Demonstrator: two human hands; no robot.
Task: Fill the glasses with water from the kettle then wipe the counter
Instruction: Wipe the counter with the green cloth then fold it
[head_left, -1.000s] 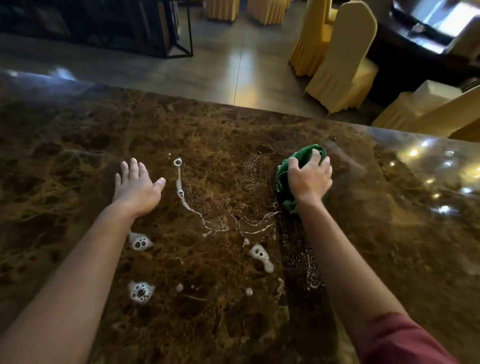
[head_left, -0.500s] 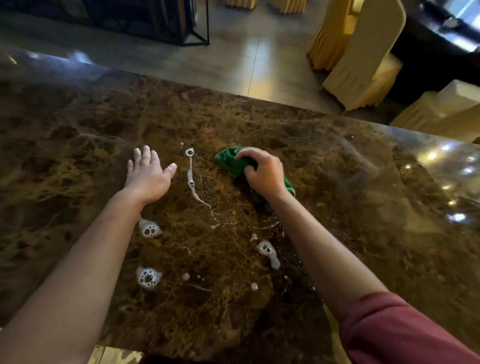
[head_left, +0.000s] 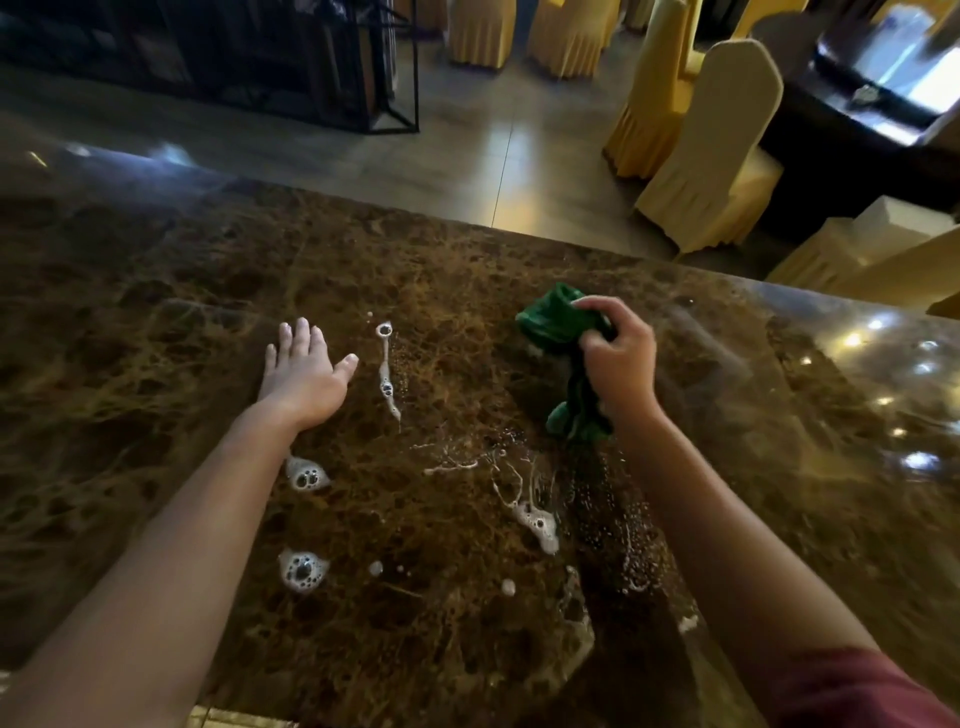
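The brown marble bench (head_left: 156, 322) carries soapy foam puddles (head_left: 304, 570) and streaks (head_left: 385, 371); the left hand (head_left: 301, 371) lies flat on it, and a green cloth (head_left: 563, 358) touches it.

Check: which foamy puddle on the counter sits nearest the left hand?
The long thin streak just right of the left hand's thumb. The rounder blobs lie nearer the camera, beside the forearm.

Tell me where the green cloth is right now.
In the head view, the green cloth is bunched in the right hand on the marble counter, right of centre, just beyond the foamy water streaks.
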